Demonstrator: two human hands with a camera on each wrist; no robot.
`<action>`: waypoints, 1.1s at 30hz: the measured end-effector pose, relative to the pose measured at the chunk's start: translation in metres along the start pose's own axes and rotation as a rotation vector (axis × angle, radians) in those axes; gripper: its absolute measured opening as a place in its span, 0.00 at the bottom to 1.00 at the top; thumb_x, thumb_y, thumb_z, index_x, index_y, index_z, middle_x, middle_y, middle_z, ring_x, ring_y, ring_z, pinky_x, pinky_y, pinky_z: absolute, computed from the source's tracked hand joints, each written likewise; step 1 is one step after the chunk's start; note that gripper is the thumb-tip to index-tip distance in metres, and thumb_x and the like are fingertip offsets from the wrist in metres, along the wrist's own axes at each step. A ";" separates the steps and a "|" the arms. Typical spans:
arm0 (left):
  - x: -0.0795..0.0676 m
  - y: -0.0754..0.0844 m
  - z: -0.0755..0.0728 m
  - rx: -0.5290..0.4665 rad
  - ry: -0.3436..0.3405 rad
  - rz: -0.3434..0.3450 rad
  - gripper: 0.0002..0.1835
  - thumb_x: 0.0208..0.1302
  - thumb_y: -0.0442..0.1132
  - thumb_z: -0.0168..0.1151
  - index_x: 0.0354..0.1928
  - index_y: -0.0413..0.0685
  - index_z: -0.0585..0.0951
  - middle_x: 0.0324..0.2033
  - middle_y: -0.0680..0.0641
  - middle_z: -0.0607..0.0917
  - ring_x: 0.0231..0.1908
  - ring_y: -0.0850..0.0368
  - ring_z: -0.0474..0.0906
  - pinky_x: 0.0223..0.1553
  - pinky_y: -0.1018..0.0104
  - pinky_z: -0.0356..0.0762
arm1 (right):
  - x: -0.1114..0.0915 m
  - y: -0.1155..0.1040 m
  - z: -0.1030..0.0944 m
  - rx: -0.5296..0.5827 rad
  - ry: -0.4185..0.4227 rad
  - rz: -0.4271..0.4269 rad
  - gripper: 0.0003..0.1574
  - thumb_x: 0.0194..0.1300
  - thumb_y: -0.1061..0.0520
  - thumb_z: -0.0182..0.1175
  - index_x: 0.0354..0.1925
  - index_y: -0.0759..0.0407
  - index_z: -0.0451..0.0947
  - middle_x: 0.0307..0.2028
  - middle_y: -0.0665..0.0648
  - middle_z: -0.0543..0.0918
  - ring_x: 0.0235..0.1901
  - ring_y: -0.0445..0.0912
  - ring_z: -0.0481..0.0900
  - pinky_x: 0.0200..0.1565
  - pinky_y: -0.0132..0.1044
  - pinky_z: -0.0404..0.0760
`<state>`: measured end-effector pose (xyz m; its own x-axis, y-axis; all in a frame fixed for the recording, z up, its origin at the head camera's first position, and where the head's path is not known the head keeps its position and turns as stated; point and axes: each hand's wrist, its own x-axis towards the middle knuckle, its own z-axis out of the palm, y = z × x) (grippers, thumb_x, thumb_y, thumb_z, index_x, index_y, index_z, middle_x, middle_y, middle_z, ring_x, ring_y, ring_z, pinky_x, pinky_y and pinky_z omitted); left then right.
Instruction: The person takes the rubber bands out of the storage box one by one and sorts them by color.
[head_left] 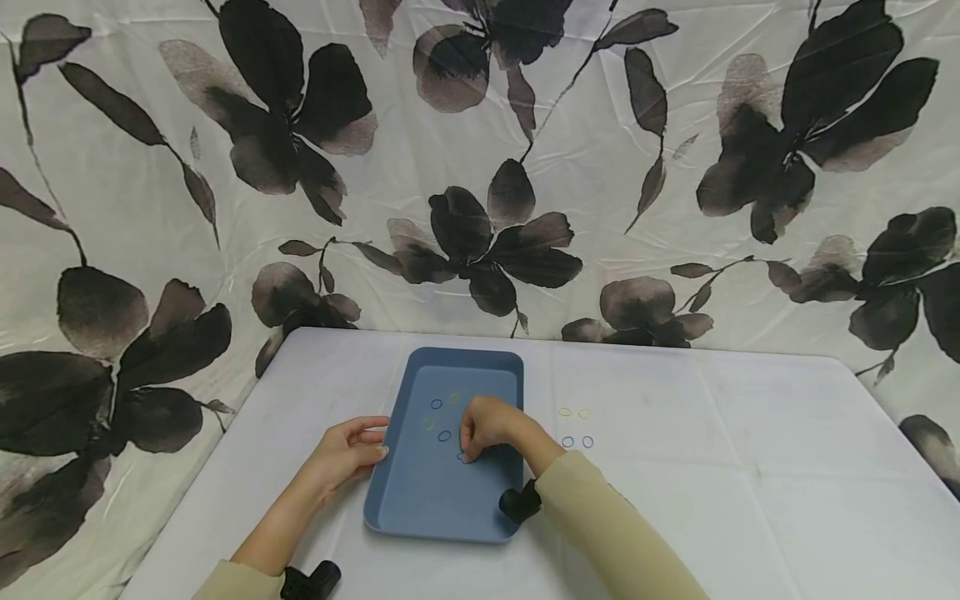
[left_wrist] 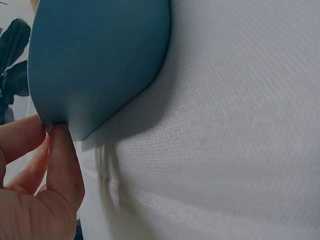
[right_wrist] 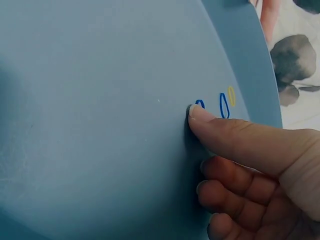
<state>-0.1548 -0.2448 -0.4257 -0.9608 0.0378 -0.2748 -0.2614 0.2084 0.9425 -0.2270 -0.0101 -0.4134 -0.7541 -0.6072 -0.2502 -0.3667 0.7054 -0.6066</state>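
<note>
A blue tray point(head_left: 420, 500) lies on the white table. My left hand point(head_left: 341, 458) pinches its left rim between thumb and fingers, also seen close up where the left wrist view shows the tray wall point(left_wrist: 100, 65). Over the middle of the tray, my right hand point(head_left: 487, 427) points down with curled fingers and pinches a small blue rubber band point(right_wrist: 200, 103) close to the tray floor, the thumb covering part of it. Farther up in the tray lie another blue rubber band point(head_left: 445, 436), a yellow rubber band point(head_left: 428, 424), and one more of each colour.
Right of the tray, two yellow rubber bands point(head_left: 565, 412) lie above two blue rubber bands point(head_left: 567, 442) on the white tablecloth point(head_left: 750, 517). A flower-printed cloth point(head_left: 480, 167) hangs behind the table. Each wrist wears a black camera point(head_left: 521, 502).
</note>
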 end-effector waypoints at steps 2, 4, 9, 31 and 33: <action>0.000 0.000 0.000 -0.002 -0.001 0.001 0.28 0.57 0.25 0.59 0.61 0.31 0.67 0.47 0.36 0.76 0.38 0.58 0.78 0.36 0.66 0.78 | -0.001 -0.001 0.000 -0.024 -0.012 -0.014 0.12 0.45 0.62 0.74 0.14 0.58 0.80 0.12 0.46 0.74 0.17 0.39 0.65 0.21 0.28 0.64; 0.001 0.000 0.000 -0.001 -0.001 0.003 0.28 0.58 0.24 0.58 0.62 0.31 0.67 0.46 0.36 0.76 0.38 0.58 0.78 0.36 0.66 0.78 | -0.001 -0.002 -0.001 -0.061 -0.028 -0.041 0.12 0.46 0.62 0.73 0.14 0.58 0.80 0.12 0.45 0.73 0.16 0.38 0.64 0.21 0.28 0.64; 0.001 -0.001 0.000 0.009 0.005 0.003 0.28 0.58 0.25 0.59 0.62 0.31 0.67 0.47 0.36 0.76 0.37 0.59 0.78 0.36 0.66 0.78 | -0.002 -0.004 -0.001 -0.099 -0.073 -0.090 0.12 0.48 0.64 0.71 0.15 0.59 0.79 0.12 0.45 0.71 0.16 0.37 0.64 0.21 0.27 0.63; 0.000 0.000 0.000 0.005 0.006 -0.004 0.28 0.57 0.24 0.59 0.61 0.31 0.67 0.46 0.36 0.75 0.37 0.60 0.77 0.36 0.66 0.78 | -0.004 0.000 -0.010 0.173 -0.135 -0.144 0.09 0.53 0.68 0.65 0.20 0.63 0.79 0.15 0.48 0.74 0.18 0.38 0.68 0.23 0.28 0.68; 0.000 0.000 0.000 0.007 0.007 -0.005 0.28 0.57 0.24 0.59 0.61 0.31 0.67 0.46 0.36 0.75 0.37 0.60 0.77 0.36 0.66 0.77 | -0.004 0.001 -0.011 0.234 -0.137 -0.143 0.07 0.52 0.70 0.65 0.20 0.65 0.79 0.16 0.50 0.75 0.18 0.39 0.69 0.24 0.30 0.70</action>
<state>-0.1551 -0.2449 -0.4255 -0.9601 0.0300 -0.2780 -0.2654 0.2156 0.9397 -0.2303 -0.0031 -0.4044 -0.6175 -0.7493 -0.2393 -0.3163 0.5151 -0.7966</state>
